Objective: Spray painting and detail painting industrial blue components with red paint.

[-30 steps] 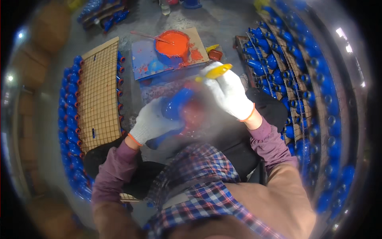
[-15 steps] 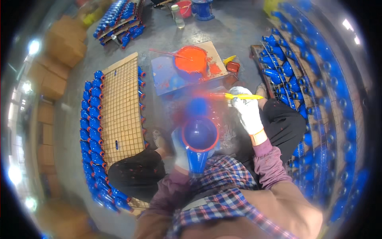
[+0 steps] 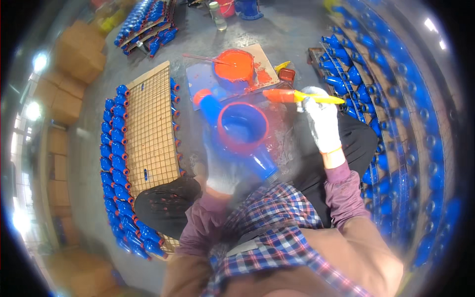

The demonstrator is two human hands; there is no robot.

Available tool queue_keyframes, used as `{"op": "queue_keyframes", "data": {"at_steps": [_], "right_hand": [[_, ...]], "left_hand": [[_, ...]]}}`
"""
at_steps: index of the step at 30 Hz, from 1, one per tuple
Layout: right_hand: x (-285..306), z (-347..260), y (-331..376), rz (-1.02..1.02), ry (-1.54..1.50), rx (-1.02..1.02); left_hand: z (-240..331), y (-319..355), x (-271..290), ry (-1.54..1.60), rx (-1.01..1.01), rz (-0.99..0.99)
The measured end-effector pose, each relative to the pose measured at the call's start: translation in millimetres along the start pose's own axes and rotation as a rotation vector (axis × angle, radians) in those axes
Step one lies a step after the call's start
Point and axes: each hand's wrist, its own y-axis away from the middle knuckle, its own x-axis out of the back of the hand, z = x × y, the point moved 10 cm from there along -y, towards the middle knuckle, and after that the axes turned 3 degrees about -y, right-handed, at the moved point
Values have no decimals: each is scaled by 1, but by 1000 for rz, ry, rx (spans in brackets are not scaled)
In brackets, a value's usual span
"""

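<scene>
My left hand (image 3: 220, 166), in a white glove, is closed around a blue pipe fitting (image 3: 255, 161), partly blurred by motion. The fitting's wide round mouth faces up and has a red rim. One arm of it points far left with a red end, while the other points near right with a blue end. Gloved as well, my right hand (image 3: 320, 121) grips a paintbrush (image 3: 321, 98) by its yellow handle. The orange-red bristles point left, beyond the fitting and apart from it. A bucket (image 3: 231, 85) of orange-red paint stands farther away, a stick resting across it.
Paint-spotted boards (image 3: 264, 54) lie under the bucket. Beside them is a small red container (image 3: 287, 75) with something yellow. A mesh-topped board (image 3: 153, 128) with rows of blue fittings (image 3: 118, 136) stands left; racks of blue fittings (image 3: 341, 84) stand right. Cardboard boxes (image 3: 81, 52) are stacked far left.
The fitting has turned in my left hand and moved away from my body, its red-ended arm swinging to the far left. My right hand and the brush have moved slightly right and farther away.
</scene>
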Motion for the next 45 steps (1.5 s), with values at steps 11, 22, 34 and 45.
{"op": "queue_keyframes", "data": {"at_steps": [11,22,34,45], "right_hand": [[10,-49,-29,79,105,63],[-54,19,-95,-322,1018,99],[-87,8,-32,-465,972,315],[-59,-36,23,-332,677,436]], "left_hand": [[-5,-5,-44,751,551,-94],[-8,-32,-45,-798,259,-508],[26,-22,-72,-1792,-111,-588],[-10,-16,-13,-661,491,-359]]}}
